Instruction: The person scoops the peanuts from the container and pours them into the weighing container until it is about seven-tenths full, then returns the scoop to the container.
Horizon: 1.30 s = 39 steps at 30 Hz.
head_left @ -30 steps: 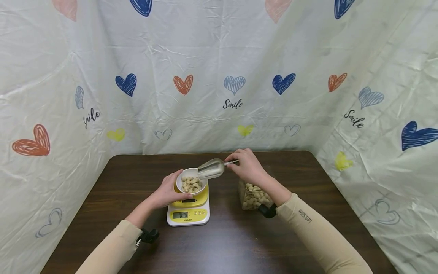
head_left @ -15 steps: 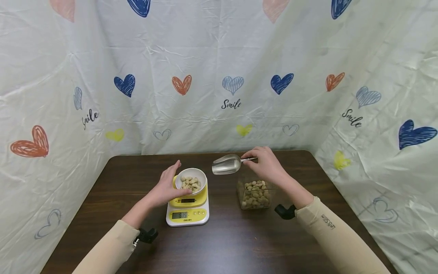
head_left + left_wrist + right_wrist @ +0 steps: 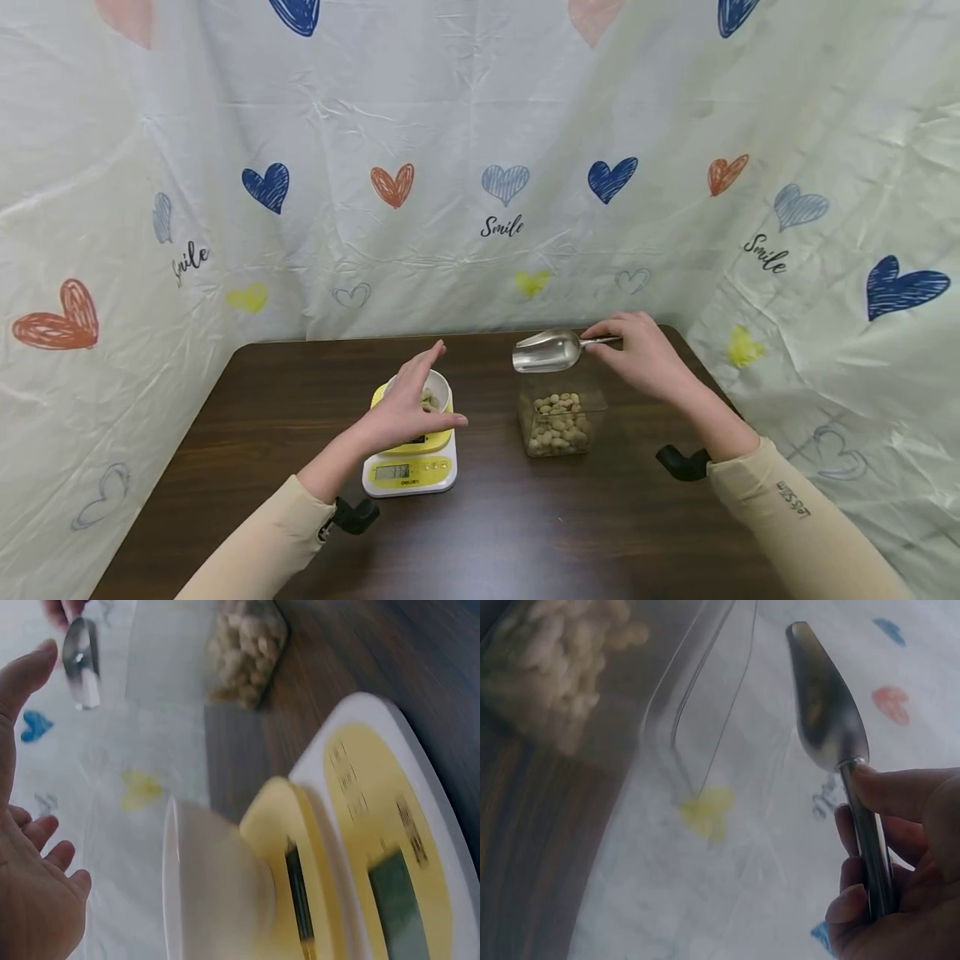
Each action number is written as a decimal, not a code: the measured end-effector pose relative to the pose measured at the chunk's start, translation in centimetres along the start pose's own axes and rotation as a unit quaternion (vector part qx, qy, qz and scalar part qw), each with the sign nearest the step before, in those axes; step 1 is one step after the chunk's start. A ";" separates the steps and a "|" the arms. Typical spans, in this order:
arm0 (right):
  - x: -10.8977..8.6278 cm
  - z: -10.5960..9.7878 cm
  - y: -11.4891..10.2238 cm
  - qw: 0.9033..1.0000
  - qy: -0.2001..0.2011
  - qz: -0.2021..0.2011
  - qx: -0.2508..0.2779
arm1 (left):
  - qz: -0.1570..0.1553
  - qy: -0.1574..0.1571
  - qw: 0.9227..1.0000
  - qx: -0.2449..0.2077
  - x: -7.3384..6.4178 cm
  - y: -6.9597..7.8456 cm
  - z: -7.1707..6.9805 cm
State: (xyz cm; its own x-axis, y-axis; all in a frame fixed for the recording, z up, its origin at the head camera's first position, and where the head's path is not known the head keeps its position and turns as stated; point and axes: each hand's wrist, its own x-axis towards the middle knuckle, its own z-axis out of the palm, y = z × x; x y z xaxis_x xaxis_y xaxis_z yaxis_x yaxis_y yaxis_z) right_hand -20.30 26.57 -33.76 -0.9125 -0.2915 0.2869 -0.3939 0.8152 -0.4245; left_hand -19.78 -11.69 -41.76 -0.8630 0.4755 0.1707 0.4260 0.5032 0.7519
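My right hand (image 3: 637,354) grips the handle of a metal scoop (image 3: 547,352). No pieces show in its shiny bowl, raised above a clear container (image 3: 597,412). That container holds pale nut-like pieces (image 3: 558,425). A small white bowl (image 3: 217,877) stands on the yellow plate of a digital kitchen scale (image 3: 408,486), with similar pieces inside. My left hand (image 3: 401,412) is raised before the bowl, thumb and fingers spread, and hides much of it in the head view. In the left wrist view, that hand is apart from the bowl (image 3: 441,388).
All of this is on a dark wood table (image 3: 510,533). A pale curtain (image 3: 435,100) printed with hearts rises behind and at both sides. The container stands to the right of the scale, a short gap between them.
My right hand has carried the scoop from over the bowl rightward to above the container. My left hand has let go of the bowl and lifted away. The scale's digits have changed.
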 end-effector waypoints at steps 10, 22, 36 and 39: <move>-1.2 -1.8 1.7 0.999 -0.003 0.001 -0.039 | 0.015 -0.035 0.999 -0.004 2.5 2.2 3.4; -1.1 -1.6 1.8 0.995 -0.050 -0.030 -0.084 | 0.000 -0.065 0.998 -0.023 4.6 2.6 8.1; -0.5 -1.1 1.8 0.988 -0.085 -0.064 -0.111 | -0.035 -0.080 0.996 -0.018 6.5 2.2 11.0; -0.2 -1.0 1.5 0.986 -0.085 -0.074 -0.124 | -0.040 -0.080 0.996 -0.030 6.7 2.3 11.1</move>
State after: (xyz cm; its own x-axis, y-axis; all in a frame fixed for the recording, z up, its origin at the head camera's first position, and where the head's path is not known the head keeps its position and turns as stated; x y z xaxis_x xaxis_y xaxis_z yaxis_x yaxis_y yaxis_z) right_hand -20.58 28.38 -33.64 -0.8607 -0.4789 0.1726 -0.5042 0.8486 -0.1602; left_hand -21.52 0.66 -45.93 -0.8372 0.5468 0.0091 0.3370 0.5029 0.7959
